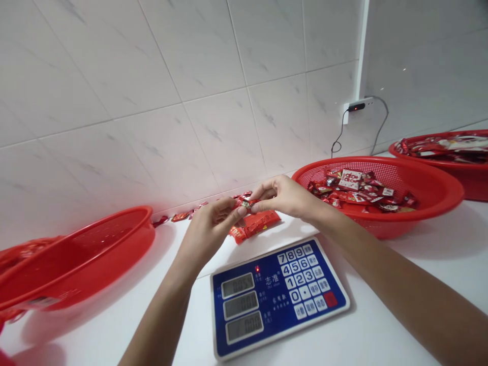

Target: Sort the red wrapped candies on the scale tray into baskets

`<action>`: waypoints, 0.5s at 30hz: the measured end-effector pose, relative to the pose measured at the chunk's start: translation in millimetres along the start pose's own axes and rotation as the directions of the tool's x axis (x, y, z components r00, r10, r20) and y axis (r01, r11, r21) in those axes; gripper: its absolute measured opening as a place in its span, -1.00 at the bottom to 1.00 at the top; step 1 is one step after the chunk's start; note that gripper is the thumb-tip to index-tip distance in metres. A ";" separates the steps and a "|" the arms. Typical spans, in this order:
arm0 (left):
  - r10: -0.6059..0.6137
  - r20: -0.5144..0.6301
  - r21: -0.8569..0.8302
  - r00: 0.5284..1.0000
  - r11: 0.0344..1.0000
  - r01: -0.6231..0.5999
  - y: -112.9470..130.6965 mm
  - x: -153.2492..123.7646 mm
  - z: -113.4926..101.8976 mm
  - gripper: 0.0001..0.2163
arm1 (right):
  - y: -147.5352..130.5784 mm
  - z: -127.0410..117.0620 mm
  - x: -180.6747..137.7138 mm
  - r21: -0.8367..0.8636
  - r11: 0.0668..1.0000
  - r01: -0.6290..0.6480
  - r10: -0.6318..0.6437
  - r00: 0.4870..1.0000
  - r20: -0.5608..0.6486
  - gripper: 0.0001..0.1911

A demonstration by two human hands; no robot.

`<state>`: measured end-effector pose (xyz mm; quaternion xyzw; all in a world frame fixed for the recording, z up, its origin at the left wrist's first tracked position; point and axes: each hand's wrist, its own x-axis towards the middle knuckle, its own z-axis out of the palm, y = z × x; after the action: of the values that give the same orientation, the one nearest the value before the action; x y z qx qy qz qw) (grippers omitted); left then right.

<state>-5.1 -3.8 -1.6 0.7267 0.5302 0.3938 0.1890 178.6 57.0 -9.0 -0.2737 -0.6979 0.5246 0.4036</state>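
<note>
My left hand (209,229) and my right hand (284,195) meet above the back of a blue digital scale (278,295). Both pinch the same small red candy wrapper (246,204) between thumb and fingers, one at each end. Just under the hands lie red packets (259,222) on the scale's pan. The scale's keypad and three displays face me, with a red light lit.
A red basket (430,190) with several red sweets stands right of the hands, another red basket (473,173) behind it. A red basket (72,264) sits tilted at the left. Loose sweets (179,216) lie along the tiled wall. A plugged-in socket (356,107) has a hanging cable.
</note>
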 end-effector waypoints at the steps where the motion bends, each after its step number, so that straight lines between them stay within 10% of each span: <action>1: -0.005 0.006 -0.017 1.000 1.000 0.005 -0.2 0.1 0.1 -0.65 | -0.1 -0.2 -0.1 -0.007 1.000 0.002 -0.002 1.000 0.001 -0.88; 10: -0.041 0.028 -0.204 0.999 0.978 0.046 -7.4 1.6 -2.2 -0.69 | -0.3 4.6 -1.4 -0.261 0.963 0.065 -0.071 0.997 -0.014 -0.88; 15: -0.002 -0.135 -0.308 0.991 0.951 -0.040 -7.7 1.7 2.0 -0.73 | 3.5 11.1 1.3 -0.124 0.988 0.095 -0.109 0.988 -0.107 -0.89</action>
<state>-8.1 0.9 -7.5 0.6651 0.4663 0.5217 0.2610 168.4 53.4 -13.3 -0.2905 -0.7168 0.4443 0.4521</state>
